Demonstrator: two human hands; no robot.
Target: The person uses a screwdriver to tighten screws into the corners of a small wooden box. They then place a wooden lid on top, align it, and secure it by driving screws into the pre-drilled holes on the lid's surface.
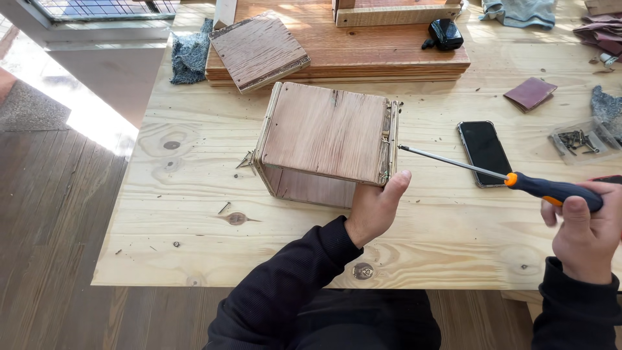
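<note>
Pine table [194, 214], pale with dark knots, fills the view; its right edge is cut off by the frame, and dark plank floor shows at far left. Grey felt-like rag [190, 57] lies at the table's upper left, partly under a square board [258, 50] of reddish, coarse-grained wood with a pale edge. That board rests tilted on a wider plank [389, 52]. A few loose screws [225, 207] lie on the bare pine; small, hard to make out.

Centre: box [327, 133] of rough reddish wood, rectangular, open side facing the person, interior in shadow. Small metal fittings run down its right edge; detail too fine to read. Something pointed sticks out at its lower left corner; cannot tell what.

Left hand [374, 209] presses against the box's lower right corner, thumb up along the edge, fingers curled under and hidden by the box. Dark knit sleeve.

Screwdriver [499, 174]: thin steel shaft, orange collar, dark handle. Its tip sits just beside the box's right edge, at the fittings; contact cannot be told. Black glossy case [445, 34] sits on the plank above. Phone [484, 152], screen dark, lies under the shaft.

Right hand [583, 223] is closed around the handle, partly cut off at the frame. Sandpaper [530, 93], maroon, square, lies beyond; a clear bag [580, 139] of screws sits at far right.
</note>
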